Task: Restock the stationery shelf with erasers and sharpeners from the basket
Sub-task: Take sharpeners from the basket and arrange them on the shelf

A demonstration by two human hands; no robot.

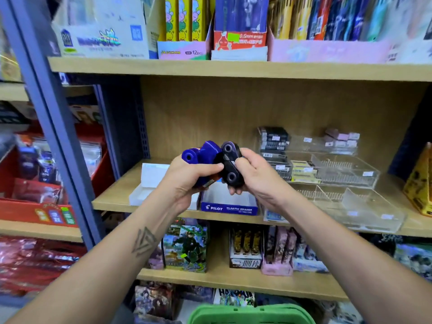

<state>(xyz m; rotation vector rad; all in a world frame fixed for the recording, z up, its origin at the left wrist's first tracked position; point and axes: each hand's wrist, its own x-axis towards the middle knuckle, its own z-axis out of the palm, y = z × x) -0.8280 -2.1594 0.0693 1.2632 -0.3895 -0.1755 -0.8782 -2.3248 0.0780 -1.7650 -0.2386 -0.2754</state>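
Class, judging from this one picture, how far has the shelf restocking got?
Done: some stock sits in the clear acrylic tray. In hand: left hand grips blue plastic sharpeners; right hand grips a black one. Left: shelving these; the green basket's contents are hidden.

Both hands' grip sits above the Pilot eraser box (230,204); clear trays (332,174) off right, basket (251,314) way below.

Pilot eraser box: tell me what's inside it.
The Pilot plastic eraser box shows only a pale inner wall at its open top. Both hands, the left hand and right hand gripping dark sharpeners, cover most of its interior, so any contents cannot be seen.
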